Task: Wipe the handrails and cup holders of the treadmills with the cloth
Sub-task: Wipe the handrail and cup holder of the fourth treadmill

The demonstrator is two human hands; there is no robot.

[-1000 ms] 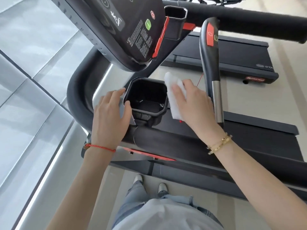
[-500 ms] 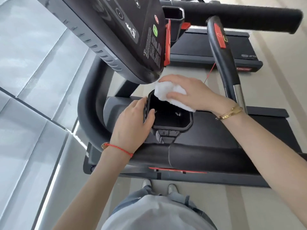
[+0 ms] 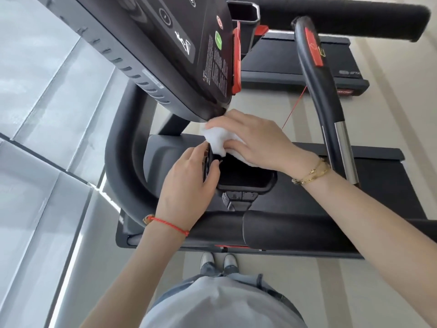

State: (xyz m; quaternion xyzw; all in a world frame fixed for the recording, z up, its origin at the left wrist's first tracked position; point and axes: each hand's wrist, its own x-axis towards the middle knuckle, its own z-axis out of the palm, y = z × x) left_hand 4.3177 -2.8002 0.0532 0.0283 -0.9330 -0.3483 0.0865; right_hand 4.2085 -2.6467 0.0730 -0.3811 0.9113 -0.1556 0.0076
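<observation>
A black cup holder (image 3: 246, 179) sits below the treadmill's console (image 3: 170, 50). My left hand (image 3: 189, 185) grips the holder's left rim, thumb hooked inside. My right hand (image 3: 255, 138) presses a white cloth (image 3: 218, 142) onto the holder's far left corner, fingers lying flat over it. Most of the cloth is hidden under that hand. A curved black handrail (image 3: 123, 162) wraps round the left side, and a padded bar (image 3: 272, 224) runs along the front.
An upright grip handle (image 3: 328, 110) with a red button and a chrome section stands right of my right wrist. A second cup holder (image 3: 244, 13) and a long handrail (image 3: 343, 15) lie farther back. Another treadmill's deck (image 3: 295, 62) is beyond. A glass wall is on the left.
My right hand has carried the cloth from the holder's right side over its far rim to the far left corner. My left hand kept hold of the left rim.
</observation>
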